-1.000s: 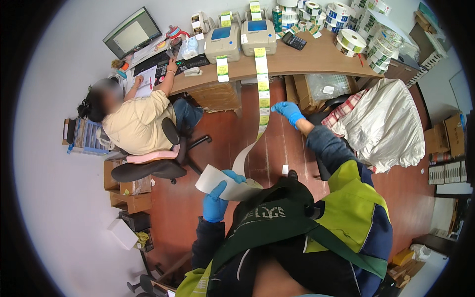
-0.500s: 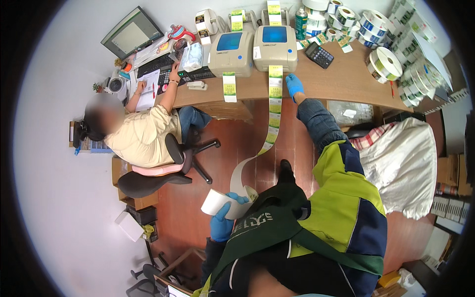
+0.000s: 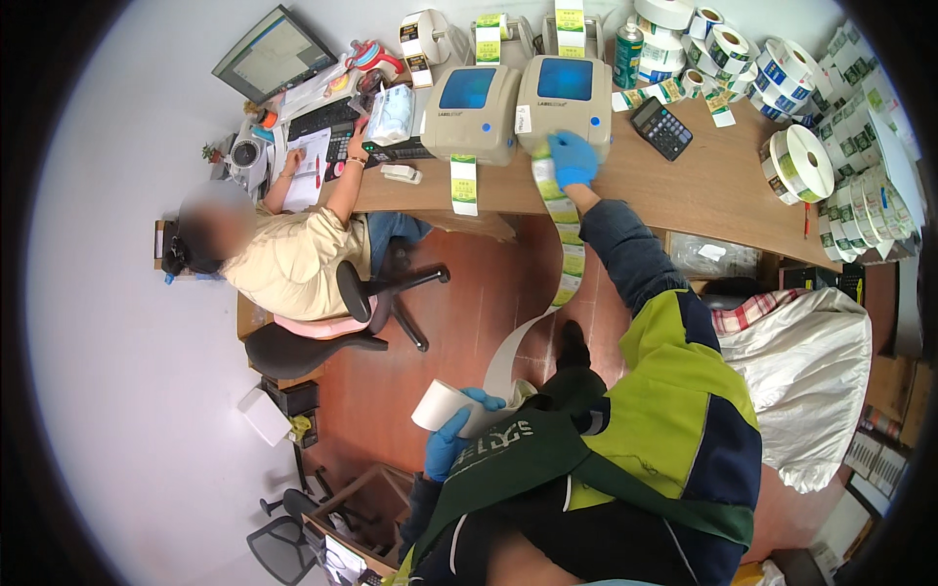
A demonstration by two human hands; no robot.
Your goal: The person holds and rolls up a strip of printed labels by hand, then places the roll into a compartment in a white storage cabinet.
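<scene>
My left hand (image 3: 447,444), in a blue glove, is wrapped round a roll of labels (image 3: 440,405) low in front of my body. From that roll a strip of green, yellow and white labels (image 3: 570,259) hangs in a curve and rises to the front of the right-hand label printer (image 3: 565,93). My right hand (image 3: 573,161), also gloved in blue, is closed on the strip's upper end at the printer's slot; its fingertips are partly hidden. A second beige label printer (image 3: 472,112) stands just left, with a short label strip (image 3: 464,186) hanging from it.
A co-worker (image 3: 293,259) sits at the desk's left by a monitor (image 3: 274,59) and papers. On the desk (image 3: 645,195) lie a calculator (image 3: 661,127), a green spray can (image 3: 628,56) and several label rolls (image 3: 796,164). A white cloth (image 3: 801,381) covers something at right.
My right hand has moved left from beside the printer onto the label strip at its slot. My left hand still holds the roll. The whole view has shifted slightly.
</scene>
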